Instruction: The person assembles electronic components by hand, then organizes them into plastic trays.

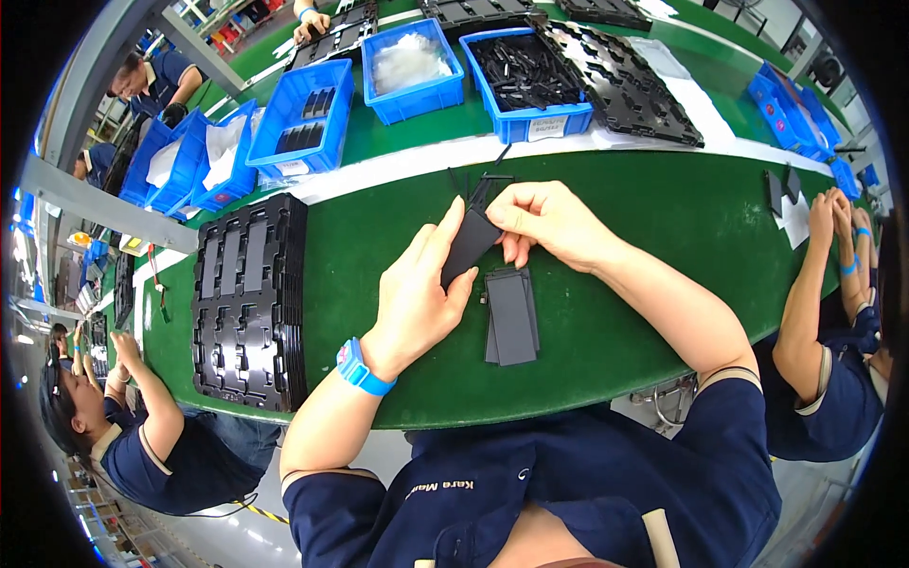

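A flat black rectangular panel (pixel 468 248) is tilted in my left hand (pixel 415 289), the fingers along one long side and the thumb at its lower end. My right hand (pixel 549 222) is closed at the panel's upper right corner, thumb against it and the other fingers curled below. Whether a small part is also between those fingers is hidden. Just beyond the panel's upper end lie thin black strips (pixel 453 180) on the green table (pixel 606 350). Below my hands rests a small, slightly fanned stack of similar dark panels (pixel 512 322).
Left stands a tall pile of black moulded trays (pixel 248 303). Across the back are blue bins: one with small black strips (pixel 526 76), one with white bags (pixel 409 64), one with dark pieces (pixel 305 123). Another black tray (pixel 625 85) lies behind. Co-workers sit on both sides.
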Tool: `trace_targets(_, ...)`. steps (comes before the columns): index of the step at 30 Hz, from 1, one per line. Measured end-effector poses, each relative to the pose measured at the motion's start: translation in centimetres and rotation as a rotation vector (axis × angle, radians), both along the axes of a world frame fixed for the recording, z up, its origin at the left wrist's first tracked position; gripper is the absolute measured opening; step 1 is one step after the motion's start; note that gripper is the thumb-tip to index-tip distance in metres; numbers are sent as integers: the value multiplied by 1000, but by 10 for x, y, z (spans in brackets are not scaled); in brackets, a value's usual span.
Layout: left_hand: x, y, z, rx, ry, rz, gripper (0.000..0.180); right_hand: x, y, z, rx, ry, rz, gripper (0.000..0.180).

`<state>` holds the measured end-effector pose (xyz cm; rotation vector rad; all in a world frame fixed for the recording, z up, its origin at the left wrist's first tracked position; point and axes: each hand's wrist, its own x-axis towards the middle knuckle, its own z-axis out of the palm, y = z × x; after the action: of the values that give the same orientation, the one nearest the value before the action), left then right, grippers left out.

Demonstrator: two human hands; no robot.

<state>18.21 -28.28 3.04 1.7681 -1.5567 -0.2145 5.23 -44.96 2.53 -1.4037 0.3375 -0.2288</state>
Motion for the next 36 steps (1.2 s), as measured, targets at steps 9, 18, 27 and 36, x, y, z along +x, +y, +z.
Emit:
trace_targets(9,-3,-2,-4,18,19,5,76,-2,14,-1,-54,-38,-112,22)
trace_targets(18,-4,-1,-3,-1,26,1,76,-4,17,1,-58,-32,-115,19)
trace_targets(27,-7,-1,-1,-13,33,22,75,-4,23,3,-48,-57,-172,17)
trace_targets(36,-8,-1,-3,-16,1,14,74,-3,22,3,28,-108,-136,19)
